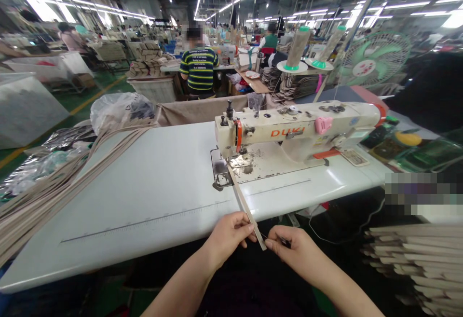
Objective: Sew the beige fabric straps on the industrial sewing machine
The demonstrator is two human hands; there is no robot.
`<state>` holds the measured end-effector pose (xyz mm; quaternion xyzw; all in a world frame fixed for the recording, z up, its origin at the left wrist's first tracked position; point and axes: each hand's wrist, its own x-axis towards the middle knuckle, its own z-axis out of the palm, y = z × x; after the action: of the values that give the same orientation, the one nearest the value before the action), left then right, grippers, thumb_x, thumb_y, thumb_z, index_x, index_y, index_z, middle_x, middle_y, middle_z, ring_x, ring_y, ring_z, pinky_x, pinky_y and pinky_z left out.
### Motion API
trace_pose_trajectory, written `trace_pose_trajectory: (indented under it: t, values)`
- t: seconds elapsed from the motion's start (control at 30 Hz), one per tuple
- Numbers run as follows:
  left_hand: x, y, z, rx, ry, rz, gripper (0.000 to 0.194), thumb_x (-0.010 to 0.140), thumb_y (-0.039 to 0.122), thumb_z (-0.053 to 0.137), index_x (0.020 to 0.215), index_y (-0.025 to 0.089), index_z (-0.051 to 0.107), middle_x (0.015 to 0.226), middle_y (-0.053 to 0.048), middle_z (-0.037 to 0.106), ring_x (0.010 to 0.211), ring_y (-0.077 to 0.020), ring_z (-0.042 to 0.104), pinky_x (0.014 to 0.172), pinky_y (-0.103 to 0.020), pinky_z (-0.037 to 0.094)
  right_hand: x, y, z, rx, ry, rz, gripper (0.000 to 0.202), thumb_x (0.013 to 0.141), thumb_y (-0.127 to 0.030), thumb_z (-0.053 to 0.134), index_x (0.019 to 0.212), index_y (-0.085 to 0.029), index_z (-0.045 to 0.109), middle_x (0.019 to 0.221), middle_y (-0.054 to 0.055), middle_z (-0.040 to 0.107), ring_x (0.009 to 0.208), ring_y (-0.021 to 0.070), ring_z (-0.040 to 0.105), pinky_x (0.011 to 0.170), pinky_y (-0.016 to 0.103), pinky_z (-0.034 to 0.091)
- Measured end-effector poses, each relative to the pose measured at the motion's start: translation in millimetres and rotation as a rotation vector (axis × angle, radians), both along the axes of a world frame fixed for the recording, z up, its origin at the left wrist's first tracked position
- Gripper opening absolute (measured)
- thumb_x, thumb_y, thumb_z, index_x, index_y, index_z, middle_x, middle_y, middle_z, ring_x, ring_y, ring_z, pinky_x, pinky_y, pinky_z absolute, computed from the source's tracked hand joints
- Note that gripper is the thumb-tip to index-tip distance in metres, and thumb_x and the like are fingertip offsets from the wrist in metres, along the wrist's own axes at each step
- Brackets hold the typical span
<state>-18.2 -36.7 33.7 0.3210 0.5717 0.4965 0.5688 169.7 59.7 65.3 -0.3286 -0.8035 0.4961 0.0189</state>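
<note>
A narrow beige fabric strip (241,196) runs from under the needle area of the sewing machine (289,131) toward me, past the table's front edge. My left hand (231,235) is closed on this strip near its loose end, pinching it between thumb and fingers. Just right of that end, my right hand (294,244) is closed around a small dark tool (285,242), mostly hidden by the fingers. A thin dark line, its tip or a thread, reaches from the right fingers to the strip's edge; I cannot tell which.
Many long beige strips (72,177) drape over the table's left side. The white table (162,177) bears a printed ruler. A bundle of strips (408,259) lies at lower right. Thread cones (298,49) and a green fan (376,59) stand behind; a person (198,68) sits ahead.
</note>
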Motion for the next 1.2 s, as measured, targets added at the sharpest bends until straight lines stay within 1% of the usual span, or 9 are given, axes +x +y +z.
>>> trace_pose_trajectory:
  t: [0.17, 0.33, 0.53, 0.7, 0.8, 0.93, 1.07, 1.13, 1.2]
  values:
    - [0, 1, 1.7, 0.0, 0.032, -0.018, 0.036, 0.082, 0.047, 0.064, 0.091, 0.013, 0.07, 0.079, -0.006, 0.068, 0.067, -0.0156, 0.063, 0.056, -0.024, 0.041, 1, -11, 17.3, 0.21, 0.026, 0.162, 0.028, 0.101, -0.03, 0.046, 0.076, -0.022, 0.057, 0.073, -0.003, 0.056, 0.07, 0.0134, 0.053, 0.067, 0.026, 0.039]
    - [-3, 1, 4.1, -0.035, 0.127, -0.033, 0.04, 0.089, 0.045, 0.052, 0.105, 0.016, 0.074, 0.063, 0.001, 0.055, 0.055, -0.0123, 0.048, 0.054, -0.026, 0.035, -6, -26, 15.3, 0.372, -0.028, 0.344, 0.022, 0.085, -0.007, 0.05, 0.091, -0.022, 0.064, 0.086, 0.0, 0.069, 0.078, 0.0159, 0.061, 0.072, 0.027, 0.041]
    - [-8, 0, 15.4, 0.059, 0.529, 0.026, 0.03, 0.086, 0.036, 0.052, 0.095, 0.021, 0.076, 0.101, -0.006, 0.059, 0.09, -0.0191, 0.059, 0.083, -0.031, 0.046, -10, -35, 8.4, 0.405, -0.093, 0.38, 0.027, 0.078, -0.006, 0.051, 0.093, -0.022, 0.066, 0.089, 0.001, 0.073, 0.081, 0.0176, 0.066, 0.074, 0.026, 0.046]
    - [-6, -1, 23.7, -0.016, 0.322, -0.077, 0.036, 0.089, 0.044, 0.052, 0.107, 0.02, 0.07, 0.098, -0.004, 0.064, 0.064, -0.0133, 0.054, 0.066, -0.029, 0.044, -11, -38, 9.5, 0.449, -0.096, 0.397, 0.026, 0.077, -0.005, 0.05, 0.089, -0.023, 0.064, 0.085, 0.0, 0.072, 0.077, 0.0174, 0.065, 0.071, 0.025, 0.046]
    - [-5, 0, 22.7, -0.03, 0.289, -0.151, 0.026, 0.084, 0.042, 0.059, 0.092, 0.019, 0.067, 0.08, -0.002, 0.066, 0.07, -0.0167, 0.059, 0.068, -0.028, 0.043, -10, -37, 10.1, 0.46, -0.096, 0.407, 0.024, 0.077, -0.005, 0.052, 0.089, -0.022, 0.064, 0.086, 0.0, 0.072, 0.078, 0.0179, 0.066, 0.071, 0.026, 0.046]
    - [-8, 1, 20.4, -0.04, 0.495, -0.206, 0.026, 0.089, 0.034, 0.05, 0.067, 0.02, 0.058, 0.066, 0.001, 0.06, 0.066, -0.015, 0.054, 0.067, -0.027, 0.039, -7, -33, 19.8, 0.424, -0.062, 0.439, 0.014, 0.091, -0.014, 0.056, 0.089, -0.024, 0.066, 0.082, -0.002, 0.07, 0.074, 0.0154, 0.066, 0.069, 0.025, 0.046]
    - [-13, -1, 25.4, -0.019, 0.572, -0.241, 0.023, 0.091, 0.029, 0.046, 0.073, 0.021, 0.058, 0.069, 0.002, 0.058, 0.069, -0.0151, 0.055, 0.067, -0.026, 0.038, -2, -23, 32.8, 0.473, -0.024, 0.334, 0.017, 0.101, -0.025, 0.053, 0.09, -0.025, 0.067, 0.082, -0.002, 0.066, 0.074, 0.0146, 0.065, 0.068, 0.026, 0.047]
    - [-14, -2, 28.7, -0.033, 0.577, -0.25, 0.019, 0.091, 0.028, 0.046, 0.08, 0.021, 0.061, 0.07, 0.002, 0.058, 0.071, -0.0156, 0.056, 0.068, -0.026, 0.039, 0, -16, 34.2, 0.578, -0.024, 0.222, 0.012, 0.099, -0.023, 0.055, 0.102, -0.025, 0.067, 0.09, 0.0, 0.067, 0.081, 0.0182, 0.067, 0.071, 0.03, 0.052]
    - [-14, -3, 30.4, -0.05, 0.589, -0.246, 0.018, 0.092, 0.026, 0.046, 0.089, 0.022, 0.063, 0.07, 0.002, 0.058, 0.071, -0.0164, 0.056, 0.07, -0.027, 0.04, 1, -11, 31.8, 0.671, -0.001, 0.135, 0.022, 0.096, -0.02, 0.059, 0.117, -0.024, 0.065, 0.104, 0.005, 0.068, 0.09, 0.0217, 0.068, 0.079, 0.035, 0.056]
